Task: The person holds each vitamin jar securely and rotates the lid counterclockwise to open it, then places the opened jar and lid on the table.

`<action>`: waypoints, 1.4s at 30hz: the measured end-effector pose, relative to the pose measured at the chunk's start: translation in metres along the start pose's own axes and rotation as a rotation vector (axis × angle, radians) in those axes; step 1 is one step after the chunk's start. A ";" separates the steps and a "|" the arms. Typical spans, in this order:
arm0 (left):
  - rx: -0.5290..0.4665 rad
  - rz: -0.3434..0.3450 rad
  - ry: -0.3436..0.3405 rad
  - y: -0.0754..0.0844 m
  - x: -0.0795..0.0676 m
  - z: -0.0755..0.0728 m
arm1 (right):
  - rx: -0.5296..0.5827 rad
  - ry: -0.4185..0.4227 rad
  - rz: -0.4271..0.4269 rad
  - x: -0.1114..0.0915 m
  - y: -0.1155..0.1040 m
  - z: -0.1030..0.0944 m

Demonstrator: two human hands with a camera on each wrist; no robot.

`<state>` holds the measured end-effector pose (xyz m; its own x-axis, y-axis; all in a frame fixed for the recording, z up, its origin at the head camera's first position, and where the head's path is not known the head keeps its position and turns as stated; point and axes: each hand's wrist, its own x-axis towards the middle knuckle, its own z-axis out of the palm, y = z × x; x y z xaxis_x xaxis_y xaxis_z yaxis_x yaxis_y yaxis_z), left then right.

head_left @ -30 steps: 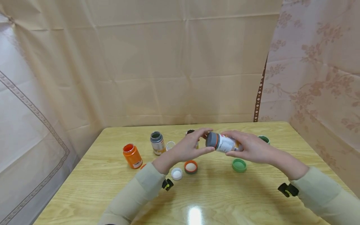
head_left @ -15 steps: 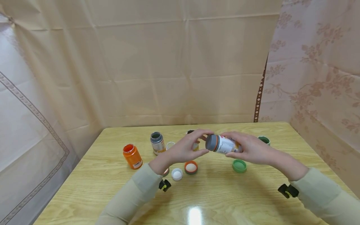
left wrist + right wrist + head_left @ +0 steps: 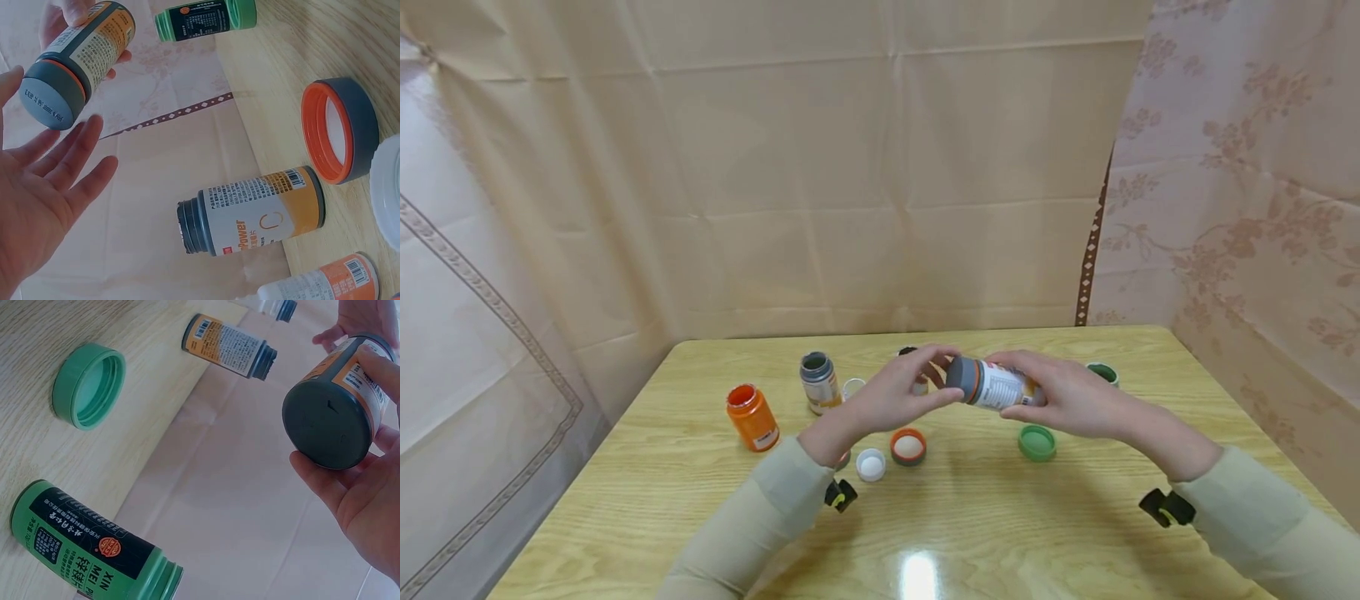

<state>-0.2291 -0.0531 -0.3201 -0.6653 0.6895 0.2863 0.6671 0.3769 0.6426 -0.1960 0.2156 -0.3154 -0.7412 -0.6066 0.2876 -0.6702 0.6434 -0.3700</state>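
My right hand (image 3: 1075, 392) grips a supplement bottle (image 3: 1000, 386), white and orange with a dark grey base, tilted on its side above the table. Its grey cap (image 3: 50, 100) has an orange ring beneath it and points left. Around that cap my left hand (image 3: 891, 392) is spread. Thumb and index tips lie at the cap's edge, and whether they press on it cannot be told. The other fingers (image 3: 78, 150) stand apart from it. In the right wrist view the bottle's dark bottom (image 3: 325, 431) faces the camera.
Uncapped bottles stand on the wooden table (image 3: 985, 533): orange (image 3: 754, 421), grey-necked (image 3: 822, 387), green (image 3: 94, 544), another grey-necked one (image 3: 256, 212) partly behind the left hand. Loose lids lie in front: green (image 3: 1037, 443), white (image 3: 871, 465), orange-lined (image 3: 908, 447). Curtains (image 3: 880, 167) hang behind.
My left hand loosened from around the cap and drew slightly left; now its thumb is back near the cap's edge. The right hand and bottle have hardly moved.
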 end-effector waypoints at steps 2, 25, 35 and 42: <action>0.013 0.010 0.005 0.000 -0.001 -0.001 | -0.006 -0.003 0.005 0.000 -0.001 0.000; -0.004 0.035 -0.022 -0.003 -0.006 -0.004 | 0.031 -0.038 0.004 0.003 -0.003 0.001; 0.127 -0.026 0.068 -0.002 -0.008 -0.006 | 0.014 -0.027 0.009 0.006 -0.005 0.000; 0.061 0.076 0.053 -0.004 -0.009 -0.010 | 0.010 -0.019 0.004 0.005 -0.004 0.000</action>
<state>-0.2293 -0.0666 -0.3184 -0.6277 0.6847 0.3703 0.7344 0.3632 0.5734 -0.1971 0.2103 -0.3124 -0.7428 -0.6130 0.2691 -0.6668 0.6410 -0.3801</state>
